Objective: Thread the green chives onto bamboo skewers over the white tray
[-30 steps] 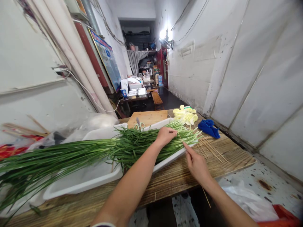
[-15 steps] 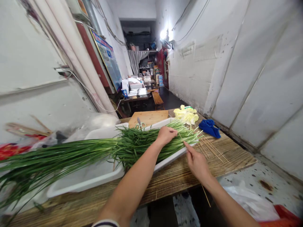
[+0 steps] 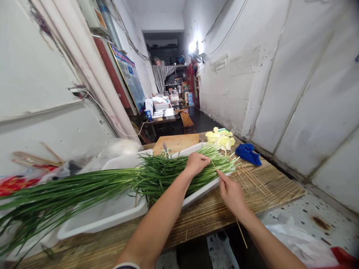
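Observation:
My left hand [image 3: 197,163] is closed in a pinch over the pale stem ends of the green chives [image 3: 165,170]; what sits between its fingertips is too small to make out. To its right, my right hand [image 3: 231,192] is closed around a thin bamboo skewer [image 3: 241,234]. One end of the skewer sticks out below the palm, and the other points up towards my left fingertips. These chives lie heaped in a white tray [image 3: 200,196]. A longer bunch of chives [image 3: 92,183] stretches left across a second white tray [image 3: 103,223].
Several loose skewers [image 3: 251,175] lie on the wooden table [image 3: 280,186] to the right. Behind them are yellow cabbage leaves [image 3: 220,141] and a blue cloth [image 3: 248,154]. A cutting board [image 3: 179,140] and scissors [image 3: 167,151] are beyond the tray. Plastic bags [image 3: 120,147] lie at left.
Both hands keep almost the same place and grip. The right hand and its skewer have tilted very slightly, and the whole view has shifted a little.

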The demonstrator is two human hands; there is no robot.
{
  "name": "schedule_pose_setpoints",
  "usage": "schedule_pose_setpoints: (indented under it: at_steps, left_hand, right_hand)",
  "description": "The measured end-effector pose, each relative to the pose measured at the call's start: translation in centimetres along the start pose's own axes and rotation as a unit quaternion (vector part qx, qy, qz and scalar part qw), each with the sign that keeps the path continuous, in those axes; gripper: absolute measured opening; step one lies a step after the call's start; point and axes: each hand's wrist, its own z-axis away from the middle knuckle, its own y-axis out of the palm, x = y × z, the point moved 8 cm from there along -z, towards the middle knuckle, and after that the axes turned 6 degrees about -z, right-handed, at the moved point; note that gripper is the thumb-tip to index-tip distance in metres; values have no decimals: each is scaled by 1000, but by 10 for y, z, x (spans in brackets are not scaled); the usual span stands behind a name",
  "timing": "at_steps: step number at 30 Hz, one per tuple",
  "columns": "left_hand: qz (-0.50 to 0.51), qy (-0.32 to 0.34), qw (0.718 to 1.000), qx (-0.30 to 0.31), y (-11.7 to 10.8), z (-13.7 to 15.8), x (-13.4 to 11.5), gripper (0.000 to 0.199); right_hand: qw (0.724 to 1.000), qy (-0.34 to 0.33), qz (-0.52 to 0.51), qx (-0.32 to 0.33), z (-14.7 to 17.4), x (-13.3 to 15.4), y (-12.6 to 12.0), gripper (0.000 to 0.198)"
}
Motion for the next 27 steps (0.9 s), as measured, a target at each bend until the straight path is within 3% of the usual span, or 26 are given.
schedule_pose_setpoints:
  at_steps: [4,10,12,15,17,21,27]
  left_hand:
    - [-14,35,999,21,2,5,-10,21]
    - [-25,149,981,122,10,20,-41,24]
    - [-33,164,982,84,1,18,-44,27]
    - [-89,160,981,-57,-19,12,-39,24]
    - [-146,171,969,-101,-19,8,-35,20]
    - [-194,194,959,-69,2,-2,-29,19]
    - [-180,152,970,-56,9,-10,-27,16]
  right_hand:
    - [1000,6,-14,-1,-6,0,3,45]
    - [997,17,-44,-54,-20,-7,-4,42]
    - [994,18,-72,-81,-16,-10,-10,41]
    - [982,13,-142,-124,-2,-18,-18,39]
    - [972,10,-194,-133,8,-24,-19,38]
    - [960,23,-258,-101,14,-32,-12,39]
    - [959,45,-272,-69,3,-29,-11,36]
